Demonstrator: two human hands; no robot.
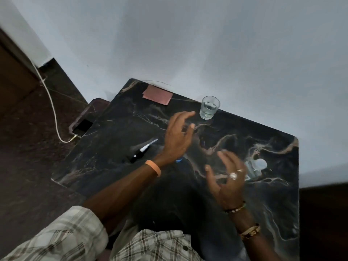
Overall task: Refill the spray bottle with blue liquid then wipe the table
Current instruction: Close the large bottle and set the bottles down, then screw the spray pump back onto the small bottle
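A black spray-pump head with a white tube lies loose on the dark marble table. My left hand hovers above the table just right of it, fingers spread and empty. My right hand floats nearer, fingers apart, holding nothing. A small blue object peeks out beneath my left wrist; what it is I cannot tell. Behind my right hand sits a clear container with a pale round top, partly hidden. A pink folded cloth rests at the table's far edge.
A drinking glass with clear liquid stands at the far edge by the wall. A phone on a white charging cable lies on a lower ledge to the left. The wall borders the table's far side.
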